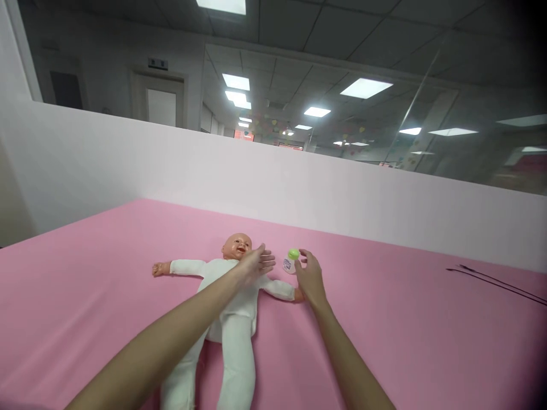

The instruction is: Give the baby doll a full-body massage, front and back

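Note:
A baby doll (233,290) in a white cloth suit lies on its back, arms spread. Above its chest, close to the face, my left hand (258,263) is open with its fingers stretched to the right; it holds nothing. A small clear bottle (289,265) with a green cap (293,254) and a printed label is beside the doll's head. Just right of this bottle is my right hand (310,277), its thumb and fingers apart and curved towards the cap. Whether a fingertip touches the bottle I cannot tell. My right wrist partly covers the doll's hand (298,294).
A pink sheet (384,330) covers the surface under the doll. Two thin black cords (499,279) lie at the far right. Behind stands a low white wall (299,188) with a glass pane above it.

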A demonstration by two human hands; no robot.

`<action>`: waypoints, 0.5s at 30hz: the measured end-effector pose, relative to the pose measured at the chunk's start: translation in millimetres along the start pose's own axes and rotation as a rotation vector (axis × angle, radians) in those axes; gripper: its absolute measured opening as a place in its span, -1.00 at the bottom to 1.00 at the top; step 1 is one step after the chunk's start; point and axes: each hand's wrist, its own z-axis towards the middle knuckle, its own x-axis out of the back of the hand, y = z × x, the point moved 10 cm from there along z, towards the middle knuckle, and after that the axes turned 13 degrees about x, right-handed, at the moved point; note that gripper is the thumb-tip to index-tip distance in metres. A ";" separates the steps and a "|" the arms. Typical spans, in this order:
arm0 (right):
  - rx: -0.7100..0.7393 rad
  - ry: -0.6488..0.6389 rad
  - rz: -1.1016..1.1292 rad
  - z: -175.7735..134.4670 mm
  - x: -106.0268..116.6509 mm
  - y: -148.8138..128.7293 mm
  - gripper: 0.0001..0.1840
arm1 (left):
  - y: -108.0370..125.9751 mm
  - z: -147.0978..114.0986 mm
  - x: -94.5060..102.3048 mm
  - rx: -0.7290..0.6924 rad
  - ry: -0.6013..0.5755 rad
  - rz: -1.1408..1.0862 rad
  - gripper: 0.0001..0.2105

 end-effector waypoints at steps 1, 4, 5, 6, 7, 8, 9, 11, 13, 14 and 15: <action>0.052 -0.040 -0.021 6.6 -5.4 -0.7 -0.49 | -9.5 16.8 -12.0 0.074 -0.006 -0.097 -0.63; 0.171 -0.151 -0.074 12.5 -21.1 6.1 -0.42 | -21.0 54.9 -36.6 0.112 0.025 -0.189 -0.55; 0.183 -0.188 -0.078 10.8 -25.7 12.2 -0.40 | -23.6 63.8 -42.9 0.114 0.033 -0.189 -0.53; 0.186 -0.223 -0.078 8.2 -29.5 19.1 -0.38 | -27.1 70.9 -48.7 0.124 0.036 -0.192 -0.50; 0.187 -0.253 -0.076 5.4 -32.0 25.8 -0.36 | -30.6 76.4 -53.6 0.134 0.039 -0.194 -0.48; 0.190 -0.277 -0.077 2.9 -33.3 31.4 -0.35 | -33.6 80.3 -57.4 0.140 0.041 -0.194 -0.46; 0.193 -0.297 -0.077 1.0 -33.4 35.6 -0.35 | -35.8 82.9 -60.2 0.143 0.041 -0.193 -0.44; 0.197 -0.319 -0.065 -0.8 -31.3 37.7 -0.37 | -37.7 84.2 -62.1 0.141 0.038 -0.188 -0.41; 0.189 -0.308 -0.027 -1.1 -27.9 29.1 -0.41 | -35.7 80.9 -59.8 0.132 0.032 -0.181 -0.42; 0.171 -0.293 0.004 -1.8 -27.0 21.1 -0.41 | -33.5 77.4 -57.7 0.124 0.029 -0.178 -0.44; 0.137 -0.276 0.051 -3.2 -27.6 11.0 -0.38 | -30.9 72.5 -55.5 0.114 0.024 -0.176 -0.45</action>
